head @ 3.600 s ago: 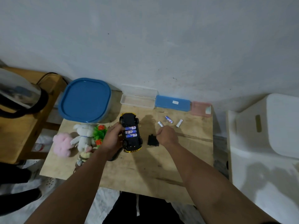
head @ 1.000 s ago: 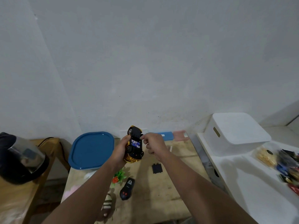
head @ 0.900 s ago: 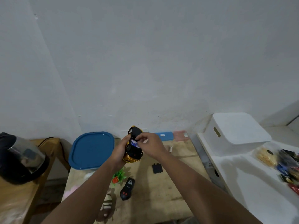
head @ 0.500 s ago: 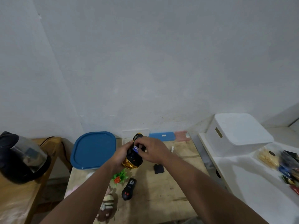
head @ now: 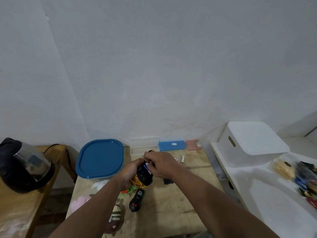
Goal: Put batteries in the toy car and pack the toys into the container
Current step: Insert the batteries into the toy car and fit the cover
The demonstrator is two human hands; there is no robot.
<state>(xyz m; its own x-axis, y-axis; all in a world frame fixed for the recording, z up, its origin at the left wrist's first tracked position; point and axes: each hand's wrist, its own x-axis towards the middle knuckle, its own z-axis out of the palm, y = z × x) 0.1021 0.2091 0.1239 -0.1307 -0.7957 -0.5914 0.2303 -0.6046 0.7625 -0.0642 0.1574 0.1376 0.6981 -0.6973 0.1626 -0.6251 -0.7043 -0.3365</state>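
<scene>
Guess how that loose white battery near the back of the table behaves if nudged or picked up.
The battery is a small smooth cylinder lying on its side on the flat wooden table, so a sideways nudge would probably roll it. It looks rigid. Its slick casing and small size may make a fingertip pinch slip.

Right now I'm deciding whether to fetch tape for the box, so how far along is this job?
Early. The left hand holds the toy car belly-up while the right hand works at its batteries. The battery cover lies on the table, as does one loose battery. The container is lidded, with the plush toys and remote unpacked.
</scene>
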